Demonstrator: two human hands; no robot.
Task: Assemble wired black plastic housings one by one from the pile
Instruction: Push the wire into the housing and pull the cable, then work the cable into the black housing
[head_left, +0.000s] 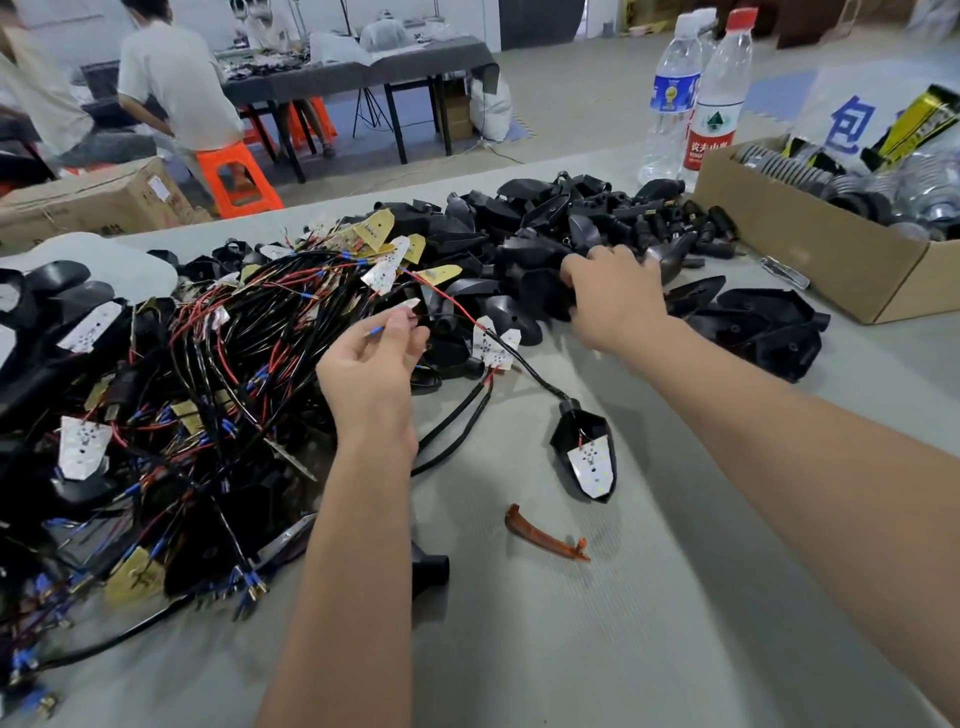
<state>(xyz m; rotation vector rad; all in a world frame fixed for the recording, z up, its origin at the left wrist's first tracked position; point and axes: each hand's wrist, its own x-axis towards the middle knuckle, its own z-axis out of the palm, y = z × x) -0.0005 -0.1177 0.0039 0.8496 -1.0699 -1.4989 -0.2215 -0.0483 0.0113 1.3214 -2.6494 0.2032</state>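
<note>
A tangled pile of wired LED boards (171, 395) covers the left of the grey table. My left hand (371, 374) pinches a thin wire with a blue tip (375, 330) at the pile's right edge. A heap of empty black plastic housings (519, 234) lies at the middle back. My right hand (615, 299) rests on that heap, its fingers closed around a black housing (545, 291). One assembled housing with a white LED board (587, 452) lies on the table between my forearms, its black cable running up toward the pile.
An orange plastic lens strip (545, 535) lies near the front. A cardboard box (810, 249) of metal parts stands at the right, with two water bottles (696, 98) behind it. More black housings (763, 327) lie beside the box. People sit at a far table.
</note>
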